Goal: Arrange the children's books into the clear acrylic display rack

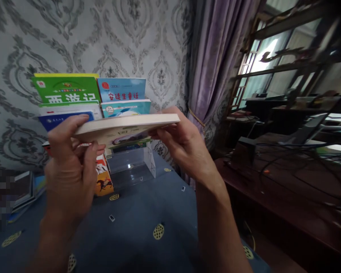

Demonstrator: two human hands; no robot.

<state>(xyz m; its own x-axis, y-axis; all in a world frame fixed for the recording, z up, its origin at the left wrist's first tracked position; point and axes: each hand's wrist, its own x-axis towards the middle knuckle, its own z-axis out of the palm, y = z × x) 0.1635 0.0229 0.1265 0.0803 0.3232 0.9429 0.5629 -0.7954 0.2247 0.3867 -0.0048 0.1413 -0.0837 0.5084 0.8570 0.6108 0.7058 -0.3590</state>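
A paperback book (125, 131) is held level between my two hands, its page edge toward me and part of its cover showing below. My left hand (71, 163) is closed on its left end, thumb and fingers around the corner. At the other end, my right hand (184, 146) grips the book with fingers beneath it. Just behind stands a clear tiered book rack (130, 168). Upright in its tiers are a green book (65, 89), a light blue book (122, 89), a teal book (127, 108), a dark blue book (55, 120) and an orange book (104, 184).
The rack stands on a dark blue tablecloth (136, 235) against a patterned wall (161, 64). More books (24, 191) lie at the left edge. A purple curtain (210, 57) hangs on the right, near a reddish-brown desk (272, 201) with tangled cables (298, 151).
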